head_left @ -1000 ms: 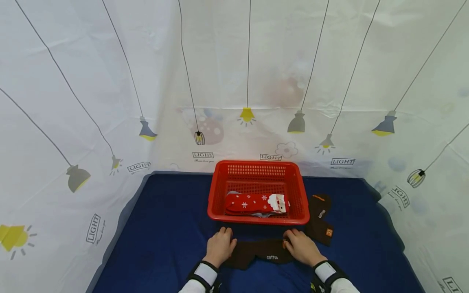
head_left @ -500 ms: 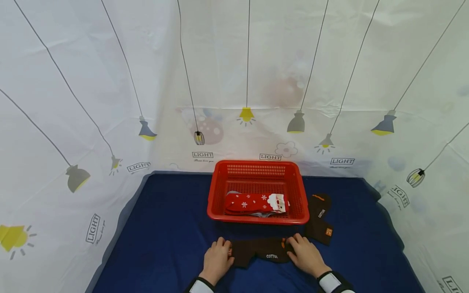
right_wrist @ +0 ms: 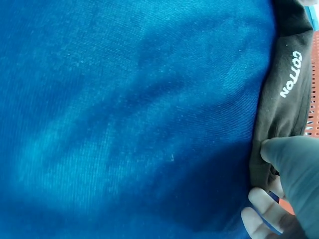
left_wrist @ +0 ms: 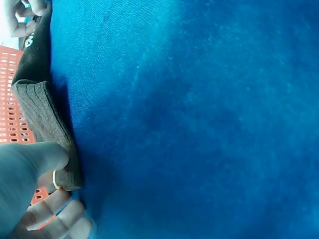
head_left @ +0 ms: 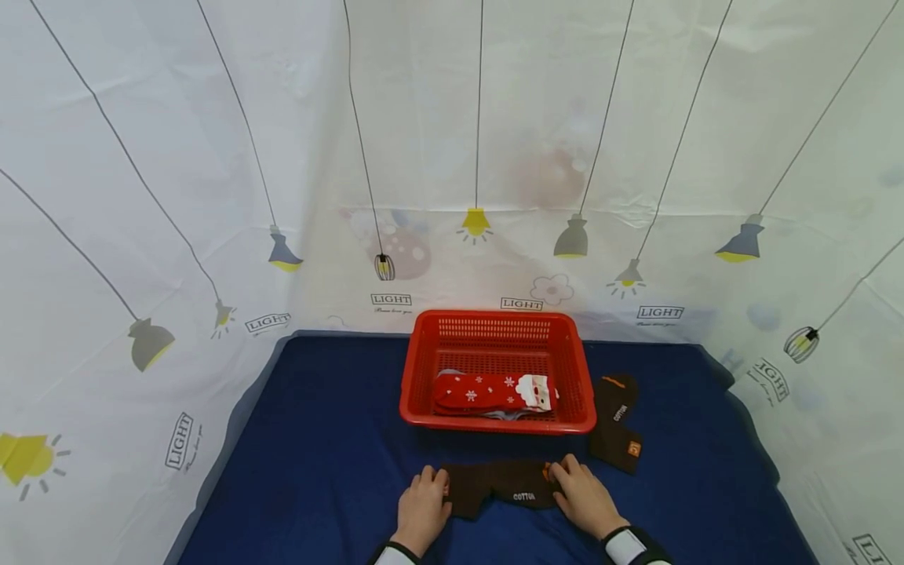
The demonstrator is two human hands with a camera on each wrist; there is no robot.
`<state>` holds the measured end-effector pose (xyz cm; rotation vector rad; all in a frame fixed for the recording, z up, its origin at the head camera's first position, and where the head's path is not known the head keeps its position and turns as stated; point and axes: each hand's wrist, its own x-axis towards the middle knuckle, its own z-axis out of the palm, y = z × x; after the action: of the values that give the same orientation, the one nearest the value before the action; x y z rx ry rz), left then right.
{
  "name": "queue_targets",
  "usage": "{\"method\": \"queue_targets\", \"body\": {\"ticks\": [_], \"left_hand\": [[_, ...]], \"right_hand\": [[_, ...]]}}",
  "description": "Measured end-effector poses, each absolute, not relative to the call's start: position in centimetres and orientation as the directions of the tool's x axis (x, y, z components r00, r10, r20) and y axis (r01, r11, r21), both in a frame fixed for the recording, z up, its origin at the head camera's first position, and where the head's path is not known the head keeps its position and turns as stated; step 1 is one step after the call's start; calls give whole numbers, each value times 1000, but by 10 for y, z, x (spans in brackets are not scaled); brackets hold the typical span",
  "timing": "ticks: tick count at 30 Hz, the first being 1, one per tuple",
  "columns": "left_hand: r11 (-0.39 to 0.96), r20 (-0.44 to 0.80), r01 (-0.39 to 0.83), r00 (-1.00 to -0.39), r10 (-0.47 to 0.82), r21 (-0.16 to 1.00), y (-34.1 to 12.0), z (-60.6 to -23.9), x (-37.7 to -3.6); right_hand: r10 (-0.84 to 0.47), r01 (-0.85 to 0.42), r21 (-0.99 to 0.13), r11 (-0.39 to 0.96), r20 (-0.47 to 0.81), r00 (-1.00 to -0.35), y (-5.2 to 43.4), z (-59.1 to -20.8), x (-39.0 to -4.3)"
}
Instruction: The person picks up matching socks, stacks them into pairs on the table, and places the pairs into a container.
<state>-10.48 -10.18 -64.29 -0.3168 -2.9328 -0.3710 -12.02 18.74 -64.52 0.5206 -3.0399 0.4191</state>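
Note:
A dark brown sock [head_left: 503, 482] printed "COTTON" lies flat on the blue cloth [head_left: 325, 439], just in front of a red basket [head_left: 417, 377]. My left hand [head_left: 427, 502] pinches the sock's left end. In the left wrist view the thumb [left_wrist: 31, 162] lies on the ribbed cuff [left_wrist: 44, 112] with fingers beneath. My right hand [head_left: 581, 493] pinches the right end. In the right wrist view its thumb [right_wrist: 293, 162] presses the sock [right_wrist: 288, 102]. A second brown sock [head_left: 616, 424] lies right of the basket.
Inside the basket lies a red Santa-print sock [head_left: 494, 391] on top of something grey. White curtains [head_left: 141, 196] printed with lamps close off the back and both sides. Open blue cloth stretches to the left of the basket and my hands.
Both hands have slid back toward me, off the sock's middle and onto its two ends. The sock itself has stayed in nearly the same place.

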Motion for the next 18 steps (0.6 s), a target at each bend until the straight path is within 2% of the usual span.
{"method": "queue_targets", "body": {"ticks": [9,14,18], "left_hand": [[919,195,204,-970,143,337,-96,-646,-108],[914,178,193,-975,136,356,-100,-642,-110],[909,204,213,-968,146,359,-106,-639,-111]], "right_hand": [[-359,-377,-250,892,118,-926,187,-644,-121],[-376,-406,-217,888,165,-912,191,-641,-121],[-381,-405,-223,887,144,-913,195,-641,-120]]}}
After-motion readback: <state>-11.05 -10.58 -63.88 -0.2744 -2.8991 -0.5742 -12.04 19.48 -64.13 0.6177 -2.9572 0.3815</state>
